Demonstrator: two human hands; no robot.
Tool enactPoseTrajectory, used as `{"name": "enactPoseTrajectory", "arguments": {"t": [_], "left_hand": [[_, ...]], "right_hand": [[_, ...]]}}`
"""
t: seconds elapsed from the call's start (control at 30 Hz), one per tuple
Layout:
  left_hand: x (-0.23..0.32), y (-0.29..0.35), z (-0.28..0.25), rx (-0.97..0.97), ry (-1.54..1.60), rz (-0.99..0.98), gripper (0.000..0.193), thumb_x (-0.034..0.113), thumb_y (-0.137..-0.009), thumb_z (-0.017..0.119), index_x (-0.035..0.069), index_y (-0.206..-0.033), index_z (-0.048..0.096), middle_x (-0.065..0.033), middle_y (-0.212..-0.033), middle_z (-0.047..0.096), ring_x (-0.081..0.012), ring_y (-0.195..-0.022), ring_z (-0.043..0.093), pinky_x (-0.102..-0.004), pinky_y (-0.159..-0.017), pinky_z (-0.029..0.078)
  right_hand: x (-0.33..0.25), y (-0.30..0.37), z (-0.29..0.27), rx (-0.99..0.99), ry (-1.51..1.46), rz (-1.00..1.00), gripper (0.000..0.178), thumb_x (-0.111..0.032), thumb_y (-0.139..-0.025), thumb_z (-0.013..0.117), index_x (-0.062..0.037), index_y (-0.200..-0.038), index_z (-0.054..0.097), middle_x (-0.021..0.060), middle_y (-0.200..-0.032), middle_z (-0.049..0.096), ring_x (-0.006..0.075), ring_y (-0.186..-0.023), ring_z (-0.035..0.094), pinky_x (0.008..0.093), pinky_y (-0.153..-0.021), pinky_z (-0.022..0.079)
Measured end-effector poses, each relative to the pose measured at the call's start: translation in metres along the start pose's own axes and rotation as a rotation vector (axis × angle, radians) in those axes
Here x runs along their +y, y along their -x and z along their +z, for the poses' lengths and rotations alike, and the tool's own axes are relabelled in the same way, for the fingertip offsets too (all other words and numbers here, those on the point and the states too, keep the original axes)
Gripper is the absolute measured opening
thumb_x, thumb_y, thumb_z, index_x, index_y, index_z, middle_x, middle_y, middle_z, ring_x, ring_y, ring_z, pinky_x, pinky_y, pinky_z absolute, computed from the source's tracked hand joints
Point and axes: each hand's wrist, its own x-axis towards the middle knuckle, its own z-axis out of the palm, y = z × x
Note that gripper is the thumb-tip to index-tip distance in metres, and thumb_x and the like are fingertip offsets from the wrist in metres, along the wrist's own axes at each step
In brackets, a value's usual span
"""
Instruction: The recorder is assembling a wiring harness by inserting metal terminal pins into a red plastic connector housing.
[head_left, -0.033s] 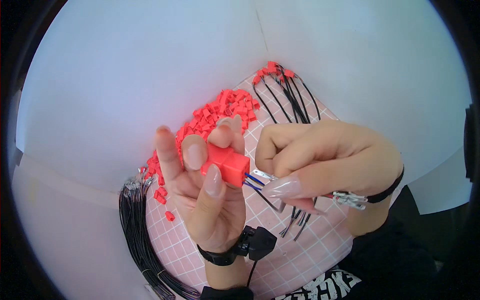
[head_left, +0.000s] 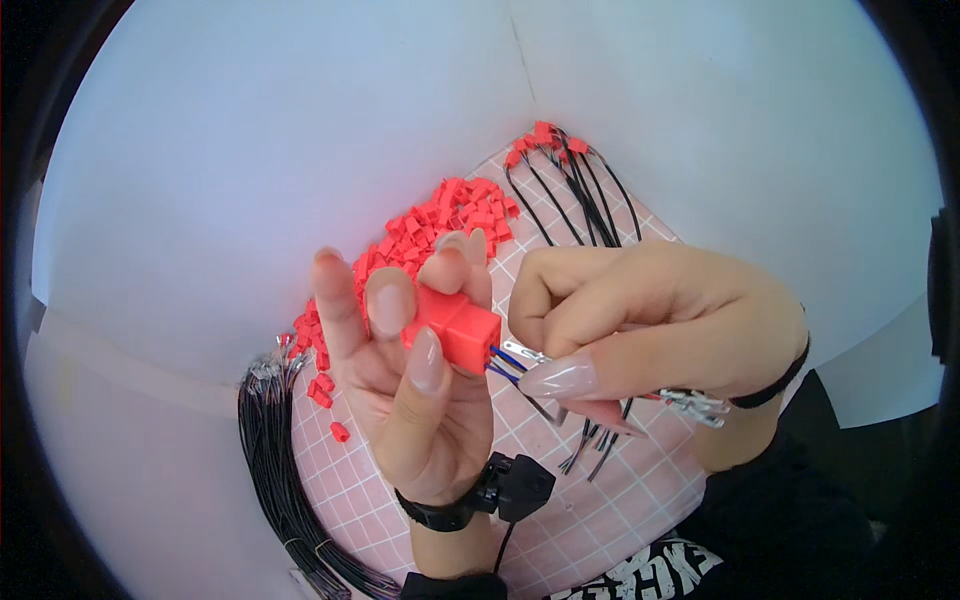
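Note:
Raised over the table, my left hand (head_left: 432,440) holds a red plastic connector housing (head_left: 460,330) between thumb and fingertips, its other fingers curled upward. Blue and other thin wires (head_left: 506,366) run from the housing's right end. Beside that end, my right hand (head_left: 660,325) pinches a wire tipped with a silver crimp terminal (head_left: 525,352), which sits close to the housing's opening; whether it touches I cannot tell. More metal terminals (head_left: 697,405) stick out under the right hand, near the wrist.
A heap of red housings (head_left: 440,222) lies behind my left hand. Black cables (head_left: 262,455) are bundled at the left. Cables fitted with red housings (head_left: 545,140) lie at the back. White panels (head_left: 250,130) surround the pink gridded table surface (head_left: 600,520). A black device (head_left: 522,486) is strapped to my left wrist.
My right thumb tip and fingers have shifted slightly left, toward the housing. My left hand stays nearly still.

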Motion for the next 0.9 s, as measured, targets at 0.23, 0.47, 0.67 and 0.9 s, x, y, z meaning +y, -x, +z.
{"name": "enactPoseTrajectory", "arguments": {"t": [0.23,0.47,0.67,0.9], "left_hand": [[-0.001,-0.001,-0.002,-0.029,0.004,-0.042,0.056,-0.012,-0.077,0.039,0.008,-0.127,0.024,-0.0057,-0.098,0.042,-0.0363,-0.117,0.031,-0.0457,-0.096,0.032],[-0.004,0.003,-0.004,-0.021,-0.018,-0.089,0.051,-0.003,-0.079,0.046,0.006,-0.125,0.024,-0.0106,-0.102,0.048,-0.0334,-0.109,0.042,-0.0428,-0.090,0.039],[0.005,-0.001,0.000,0.073,-0.259,-0.063,0.038,0.006,-0.078,0.056,0.001,-0.109,0.035,-0.0128,-0.091,0.055,-0.0262,-0.084,0.058,-0.0350,-0.073,0.049],[0.011,-0.002,0.001,0.242,-0.496,-0.032,0.018,0.007,-0.078,0.057,0.003,-0.084,0.041,-0.0141,-0.080,0.058,-0.0204,-0.071,0.060,-0.0268,-0.058,0.050]], "right_hand": [[0.000,0.001,0.002,0.038,0.129,-0.022,0.020,-0.007,-0.079,0.046,0.0056,-0.066,0.054,0.0076,-0.080,0.038,0.0099,-0.067,0.042,0.0200,-0.055,0.036],[-0.001,0.004,0.000,0.067,0.240,0.011,0.023,-0.009,-0.081,0.045,0.0031,-0.063,0.054,0.0070,-0.077,0.040,0.0114,-0.067,0.042,0.0220,-0.060,0.036],[-0.001,0.000,0.000,0.078,0.251,0.013,0.025,-0.012,-0.085,0.044,0.0021,-0.067,0.054,0.0077,-0.078,0.044,0.0127,-0.070,0.041,0.0237,-0.064,0.034],[-0.004,-0.010,0.005,0.127,0.227,0.140,0.020,-0.012,-0.085,0.046,0.0026,-0.072,0.053,0.0054,-0.071,0.049,0.0071,-0.057,0.043,0.0200,-0.053,0.035]]}}
